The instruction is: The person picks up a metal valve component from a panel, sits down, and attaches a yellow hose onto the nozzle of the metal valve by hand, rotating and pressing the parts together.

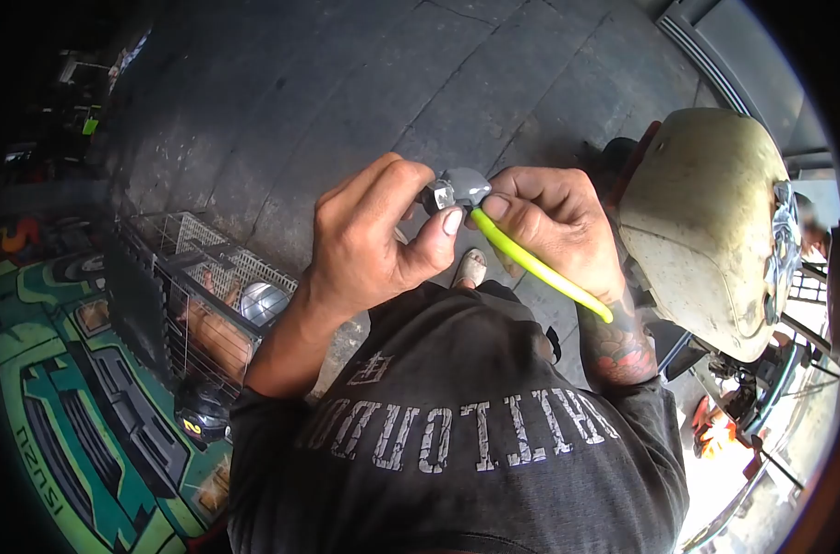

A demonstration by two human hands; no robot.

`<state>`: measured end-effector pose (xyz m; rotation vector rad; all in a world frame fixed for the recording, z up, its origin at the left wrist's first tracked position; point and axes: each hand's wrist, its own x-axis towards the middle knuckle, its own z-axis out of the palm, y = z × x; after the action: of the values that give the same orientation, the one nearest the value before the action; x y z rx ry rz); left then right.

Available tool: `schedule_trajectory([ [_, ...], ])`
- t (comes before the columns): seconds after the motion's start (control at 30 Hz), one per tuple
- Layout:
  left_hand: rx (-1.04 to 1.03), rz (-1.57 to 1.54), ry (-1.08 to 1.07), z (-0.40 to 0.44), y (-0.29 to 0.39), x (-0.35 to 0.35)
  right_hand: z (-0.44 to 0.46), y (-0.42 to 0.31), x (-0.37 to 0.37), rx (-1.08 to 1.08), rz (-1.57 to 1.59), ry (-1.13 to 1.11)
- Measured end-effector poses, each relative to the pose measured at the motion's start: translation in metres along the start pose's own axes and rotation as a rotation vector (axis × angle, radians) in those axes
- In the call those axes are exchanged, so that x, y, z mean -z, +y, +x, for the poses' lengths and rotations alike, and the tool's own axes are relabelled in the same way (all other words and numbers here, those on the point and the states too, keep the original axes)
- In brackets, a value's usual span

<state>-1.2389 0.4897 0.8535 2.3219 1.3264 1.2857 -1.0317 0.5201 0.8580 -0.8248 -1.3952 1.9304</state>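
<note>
Gray rounded piece point(468, 185) sat between both hands, up above the dark floor point(346, 102). Left hand point(369, 231), partly curled, had thumb and fingers at its shiny end. Right hand point(558, 222) was pinched closed by its other end, holding the yellow-green strip point(549, 275), which sloped down along that hand toward the wrist. Wire cage point(189, 231) was left, big pale rounded object point(697, 231) right.

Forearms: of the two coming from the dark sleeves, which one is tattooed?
The right forearm, near the end of the yellow-green strip; it carries dark and red ink, while the left forearm shows none.
</note>
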Motion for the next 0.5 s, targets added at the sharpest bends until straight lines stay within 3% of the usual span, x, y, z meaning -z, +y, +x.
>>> schedule_trajectory([
  [0.3, -0.111, -0.002, -0.04, 0.029, -0.027, 0.011, 0.023, -0.007, -0.003, 0.03, 0.097, 0.038],
  [0.5, -0.19, 0.085, 0.003, 0.034, -0.044, 0.014, 0.047, 0.002, -0.001, -0.05, 0.415, -0.11],
])
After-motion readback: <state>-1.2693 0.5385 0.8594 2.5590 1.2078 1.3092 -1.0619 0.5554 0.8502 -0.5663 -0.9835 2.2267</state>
